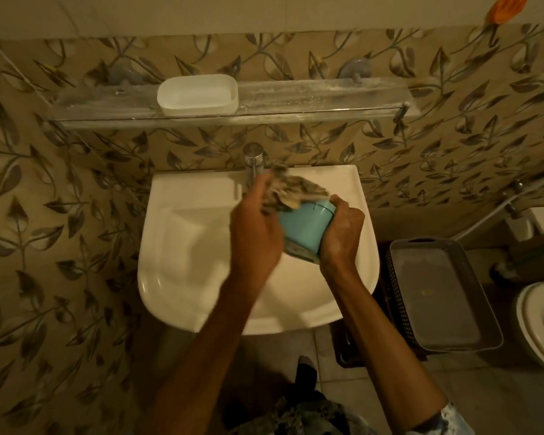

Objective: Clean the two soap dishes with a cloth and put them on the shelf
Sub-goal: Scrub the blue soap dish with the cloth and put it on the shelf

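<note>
A blue soap dish [305, 229] is held tilted above the white sink [182, 246], gripped from the right by my right hand [343, 230]. My left hand [258, 227] clutches a patterned cloth [292, 191] that presses on the dish's far end; the hand is motion-blurred. A white soap dish [198, 95] stands upright on the clear glass shelf [296, 102] on the wall above the sink, left of the shelf's middle.
A chrome tap [254, 161] rises at the back of the sink, just behind the cloth. A grey plastic basket [440, 293] sits to the right of the sink, a white toilet [540, 321] beyond it. An orange object [506, 7] hangs top right.
</note>
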Tool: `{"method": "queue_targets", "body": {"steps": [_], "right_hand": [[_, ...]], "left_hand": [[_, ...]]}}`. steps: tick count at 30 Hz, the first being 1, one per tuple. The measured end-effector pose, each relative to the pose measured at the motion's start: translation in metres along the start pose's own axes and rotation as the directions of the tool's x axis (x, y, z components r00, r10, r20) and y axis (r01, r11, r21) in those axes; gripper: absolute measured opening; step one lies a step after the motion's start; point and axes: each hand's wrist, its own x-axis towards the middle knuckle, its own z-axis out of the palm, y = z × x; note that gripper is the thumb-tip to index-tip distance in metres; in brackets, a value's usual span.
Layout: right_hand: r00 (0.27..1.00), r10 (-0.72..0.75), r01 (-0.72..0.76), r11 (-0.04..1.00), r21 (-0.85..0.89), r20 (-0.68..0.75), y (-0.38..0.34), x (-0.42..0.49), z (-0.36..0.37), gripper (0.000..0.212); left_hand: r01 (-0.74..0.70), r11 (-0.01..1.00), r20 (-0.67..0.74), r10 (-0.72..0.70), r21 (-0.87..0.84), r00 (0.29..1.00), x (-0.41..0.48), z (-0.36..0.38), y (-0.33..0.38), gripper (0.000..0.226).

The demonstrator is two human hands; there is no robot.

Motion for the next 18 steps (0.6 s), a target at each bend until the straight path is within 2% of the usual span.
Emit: {"method": "queue_targets", "body": {"steps": [1, 2, 3, 5, 6, 7, 8, 9, 10, 12, 14, 15, 16, 18], "right_hand": [[0.999, 0.031, -0.031, 0.998, 0.052, -0.01, 0.001, 0.001, -0.002, 0.047], [0.999, 0.031, -0.03, 0.998, 0.056, -0.017, 0.004, 0.004, -0.007, 0.049], [1.0, 0.008, -0.008, 0.999, 0.035, 0.002, 0.008, 0.003, -0.011, 0.047], [0.994, -0.048, 0.046, 0.999, 0.024, 0.102, 0.016, -0.006, -0.019, 0.029], [0.991, -0.059, 0.05, 0.996, 0.079, 0.117, 0.014, -0.005, -0.017, 0.029], [0.994, -0.047, 0.032, 0.987, 0.155, 0.098, 0.009, 0.0, -0.012, 0.038], [0.998, -0.019, 0.006, 0.982, 0.19, 0.064, 0.004, 0.005, -0.008, 0.049], [0.999, 0.019, -0.025, 0.983, 0.185, 0.036, -0.003, 0.008, -0.005, 0.054], [0.999, 0.035, -0.036, 0.987, 0.154, 0.009, -0.004, 0.011, -0.002, 0.053], [1.0, 0.015, -0.016, 0.992, 0.129, 0.013, 0.003, 0.013, -0.012, 0.042], [0.99, -0.014, 0.01, 1.0, 0.025, 0.143, 0.015, 0.004, -0.019, 0.03], [0.983, -0.028, 0.022, 0.999, 0.03, 0.183, 0.01, -0.001, -0.021, 0.028], [0.985, -0.07, 0.054, 0.993, 0.106, 0.16, 0.005, 0.004, -0.019, 0.029], [0.996, 0.031, -0.05, 0.973, 0.225, 0.089, -0.008, 0.014, -0.012, 0.034]], "left_hand": [[0.026, 1.0, -0.006, -0.026, -0.011, 1.0, 0.002, -0.001, 0.001, 0.047], [-0.009, 1.0, -0.011, 0.009, -0.007, 1.0, -0.005, 0.001, 0.006, 0.047], [-0.1, 0.995, 0.007, 0.1, 0.009, 0.995, -0.018, 0.007, 0.014, 0.049], [-0.31, 0.948, 0.067, 0.305, 0.076, 0.95, -0.042, 0.018, 0.024, 0.052], [-0.35, 0.932, 0.072, 0.344, 0.092, 0.936, -0.04, 0.02, 0.022, 0.052], [-0.299, 0.95, 0.065, 0.294, 0.085, 0.954, -0.028, 0.019, 0.018, 0.052], [-0.183, 0.982, 0.038, 0.181, 0.041, 0.983, -0.012, 0.015, 0.013, 0.052], [-0.074, 0.997, 0.007, 0.074, -0.009, 0.997, 0.002, 0.01, 0.01, 0.052], [-0.042, 0.999, -0.033, 0.041, -0.023, 0.999, 0.007, 0.008, 0.009, 0.05], [-0.157, 0.986, -0.054, 0.16, 0.055, 0.986, -0.013, 0.015, 0.019, 0.048], [-0.368, 0.92, 0.046, 0.366, 0.133, 0.93, -0.04, 0.027, 0.028, 0.049], [-0.418, 0.901, 0.067, 0.413, 0.113, 0.908, -0.038, 0.026, 0.028, 0.048], [-0.363, 0.93, 0.054, 0.36, 0.056, 0.931, -0.026, 0.021, 0.027, 0.046], [-0.159, 0.987, -0.014, 0.158, -0.035, 0.987, 0.006, 0.009, 0.019, 0.045]]}}
